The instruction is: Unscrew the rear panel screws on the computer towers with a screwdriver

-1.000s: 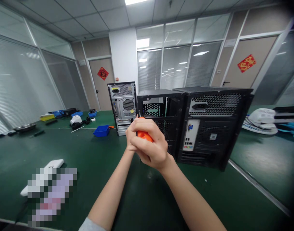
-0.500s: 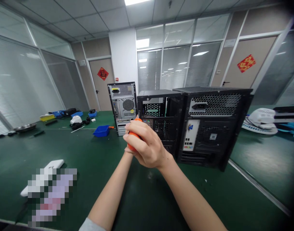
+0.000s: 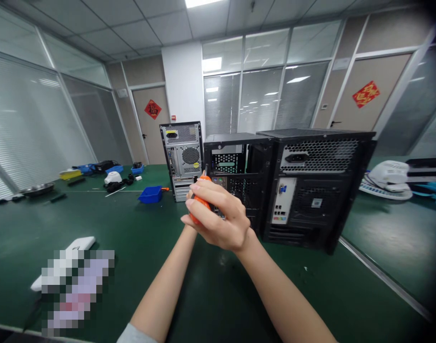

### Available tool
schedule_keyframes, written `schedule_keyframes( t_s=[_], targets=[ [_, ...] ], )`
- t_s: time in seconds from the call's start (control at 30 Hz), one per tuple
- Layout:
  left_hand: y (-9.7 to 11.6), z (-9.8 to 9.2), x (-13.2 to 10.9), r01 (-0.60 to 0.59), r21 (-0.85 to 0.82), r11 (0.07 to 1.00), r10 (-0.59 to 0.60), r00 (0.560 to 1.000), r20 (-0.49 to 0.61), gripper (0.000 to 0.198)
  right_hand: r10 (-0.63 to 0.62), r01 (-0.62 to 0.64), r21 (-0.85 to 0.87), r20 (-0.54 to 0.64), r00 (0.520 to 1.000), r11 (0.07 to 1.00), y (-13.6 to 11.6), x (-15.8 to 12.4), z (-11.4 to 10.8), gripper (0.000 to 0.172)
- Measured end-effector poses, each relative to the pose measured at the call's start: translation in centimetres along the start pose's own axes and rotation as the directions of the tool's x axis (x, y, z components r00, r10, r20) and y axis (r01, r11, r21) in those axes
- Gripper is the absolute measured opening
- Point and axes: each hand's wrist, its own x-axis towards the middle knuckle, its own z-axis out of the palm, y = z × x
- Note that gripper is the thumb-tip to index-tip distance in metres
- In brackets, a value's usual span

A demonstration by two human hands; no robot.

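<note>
My right hand (image 3: 221,214) is wrapped round the orange handle of a screwdriver (image 3: 202,202). The metal shaft points away from me, its tip at the left rear edge of the middle black computer case (image 3: 235,137). That case shows an open bay at the top and a port panel partly covered by my hand. Behind the right hand, my left hand (image 3: 191,231) shows little more than its wrist; its fingers are mostly hidden, close to the screwdriver.
Another black computer case (image 3: 310,200) stands to the right, a silver-backed one (image 3: 184,157) to the left. On the green table (image 3: 114,219) are a blue bin (image 3: 150,194), a white device (image 3: 84,244), a blurred purplish item (image 3: 85,290) and a metal bowl (image 3: 37,190). A white appliance (image 3: 387,176) sits far right.
My right hand has turned a little around the screwdriver handle, its fingers shifting slightly rightward. The screwdriver's tip stays at the same spot, and the cases have not moved.
</note>
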Motion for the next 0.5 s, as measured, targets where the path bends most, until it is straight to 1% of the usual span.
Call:
schedule_keyframes(
  t_s=[0.07,0.2,0.27,0.4,0.5],
  targets=[
    [-0.4,-0.1,0.1,-0.009,0.009,1.0,0.009,1.0,-0.014,0.05,0.014,-0.013,-0.009,0.002,1.0,1.0,-0.1,0.1,-0.1,0.008],
    [-0.4,0.2,0.5,0.014,-0.007,1.0,-0.014,0.999,0.045,0.053,0.032,-0.032,-0.036,-0.004,0.999,0.999,-0.3,0.3,-0.2,0.008],
    [-0.7,0.3,0.5,0.013,0.0,1.0,-0.013,0.999,0.052,0.054,0.022,-0.023,-0.04,-0.026,0.999,0.999,-0.3,0.3,-0.1,0.009],
    [-1.8,0.3,0.3,-0.075,0.028,0.997,0.074,0.997,0.02,0.048,0.0,-0.005,-0.075,-0.068,0.998,0.997,-0.4,0.3,0.1,0.012],
    [-2.5,-0.2,0.5,-0.11,0.091,0.99,0.111,0.994,0.003,0.043,0.011,-0.019,-0.109,-0.077,0.997,0.994,-0.5,0.3,0.1,0.014]
  ],
)
